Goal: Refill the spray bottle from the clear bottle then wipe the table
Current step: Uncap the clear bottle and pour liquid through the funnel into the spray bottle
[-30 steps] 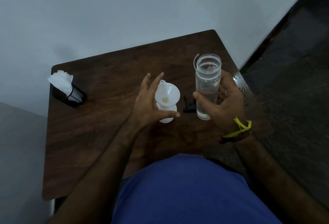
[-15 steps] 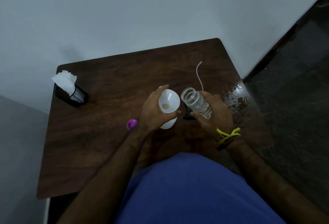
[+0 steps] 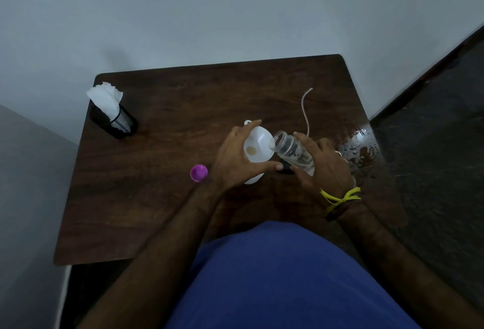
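Note:
A white funnel (image 3: 258, 146) sits in the neck of the white spray bottle (image 3: 253, 179), which stands near the middle of the dark wooden table (image 3: 162, 177). My left hand (image 3: 235, 161) wraps around the funnel and bottle. In my right hand (image 3: 320, 163) is the clear bottle (image 3: 292, 154), tilted steeply with its open mouth at the funnel's right rim. The black spray head (image 3: 285, 169) lies behind the hands, mostly hidden, and its thin white tube (image 3: 305, 108) curls away toward the back.
A purple cap (image 3: 199, 172) lies left of my left wrist. A black mesh holder with white tissues (image 3: 113, 115) stands at the back left corner. Spilled water (image 3: 360, 149) glistens at the table's right edge. A wall is behind; dark floor lies to the right.
My right hand tipped the clear bottle from upright to steeply tilted and brought its mouth to the funnel. My left hand closed around the funnel and spray bottle.

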